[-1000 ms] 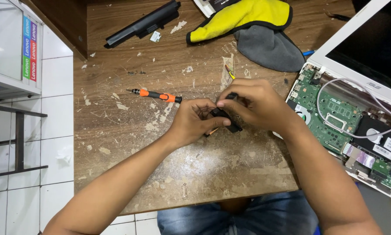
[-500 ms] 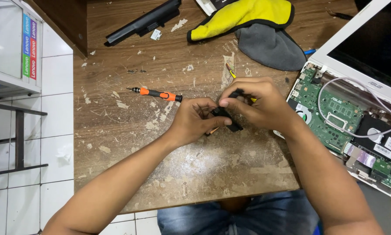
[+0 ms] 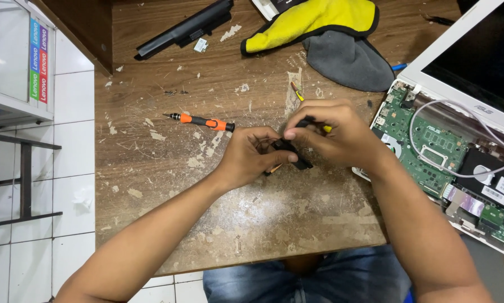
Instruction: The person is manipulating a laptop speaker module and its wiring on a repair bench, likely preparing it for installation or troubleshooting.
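Note:
Both of my hands meet over the middle of a worn wooden table [image 3: 168, 185]. My left hand [image 3: 251, 156] grips a small black part [image 3: 294, 157] from the left side. My right hand [image 3: 336, 133] closes over the same part from above and also holds a thin yellow-handled tool [image 3: 297, 93] whose tip sticks out past the fingers. Much of the black part is hidden under my fingers. An orange and black screwdriver [image 3: 202, 121] lies on the table just left of my left hand.
An opened white laptop [image 3: 448, 140] with its green circuit board bared lies at the right. A yellow and grey cloth [image 3: 330, 33] and a long black battery [image 3: 186, 28] lie at the far edge. Tiny screws [image 3: 174, 92] sit near the screwdriver. White tiled floor is at the left.
My hands have stayed in the same place on the black part, with only slight finger movement. The screwdriver has not moved.

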